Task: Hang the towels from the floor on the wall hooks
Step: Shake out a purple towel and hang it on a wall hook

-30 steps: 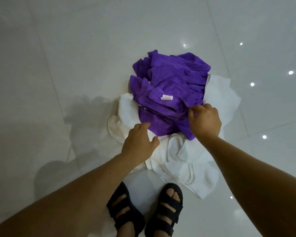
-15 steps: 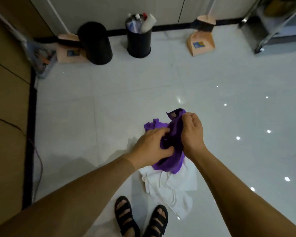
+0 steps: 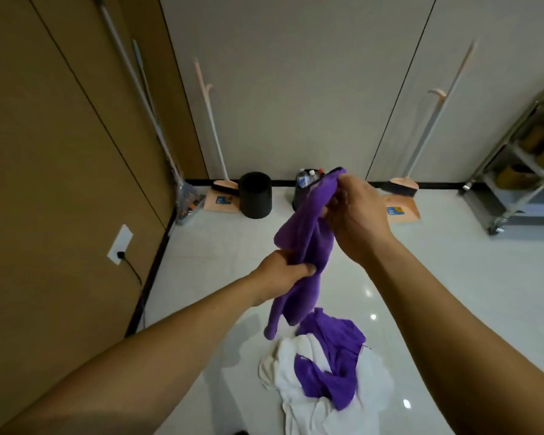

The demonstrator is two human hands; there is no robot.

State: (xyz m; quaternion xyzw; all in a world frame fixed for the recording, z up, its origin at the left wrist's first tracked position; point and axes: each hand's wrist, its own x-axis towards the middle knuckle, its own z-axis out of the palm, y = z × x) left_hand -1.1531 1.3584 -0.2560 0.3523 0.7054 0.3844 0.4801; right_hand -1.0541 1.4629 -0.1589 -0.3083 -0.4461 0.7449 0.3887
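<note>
A purple towel hangs bunched in the air in front of me. My right hand grips its top end, and my left hand grips it lower down at the middle. Its tail dangles just above the floor pile. On the white tiled floor lies another purple towel on top of crumpled white towels. No wall hooks show in this view.
Along the far wall stand two black bins, two peach dustpans with brooms and a mop in the left corner. A metal trolley is at the right. A wall socket with a cord sits on the brown left wall.
Both hands took hold of a purple towel on the pile and lifted it off the floor. My view rose from the floor to the far wall.
</note>
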